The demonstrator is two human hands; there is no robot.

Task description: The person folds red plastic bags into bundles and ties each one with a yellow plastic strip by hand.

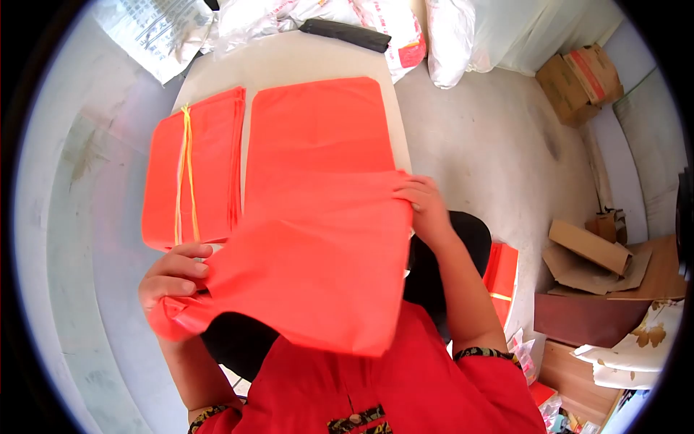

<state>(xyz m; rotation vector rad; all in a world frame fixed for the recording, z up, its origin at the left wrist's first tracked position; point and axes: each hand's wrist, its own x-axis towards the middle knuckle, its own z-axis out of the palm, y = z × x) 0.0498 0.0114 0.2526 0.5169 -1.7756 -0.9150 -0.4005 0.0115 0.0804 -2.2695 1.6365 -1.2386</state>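
Observation:
A thin red sheet [318, 260], like non-woven cloth, is stretched between my two hands above my lap and the near end of the table. My left hand [172, 278] grips its bunched lower left corner, fingers closed around it. At the upper right corner, my right hand [423, 202] pinches the edge. Beyond the raised sheet, a flat red piece [318, 123] of the same material lies on the table; the raised sheet covers its near part. To its left rests a folded red bundle [210, 159] with yellow string [189, 159] around it, close to my left hand.
The table [275, 61] has a rounded far end, with a black packet [345, 35] and white plastic bags [318, 11] there. Another tied red bundle [500, 278] is low on my right. Cardboard boxes [578, 83] and flattened cardboard [596, 260] stand farther right. A wall [87, 217] runs along the left.

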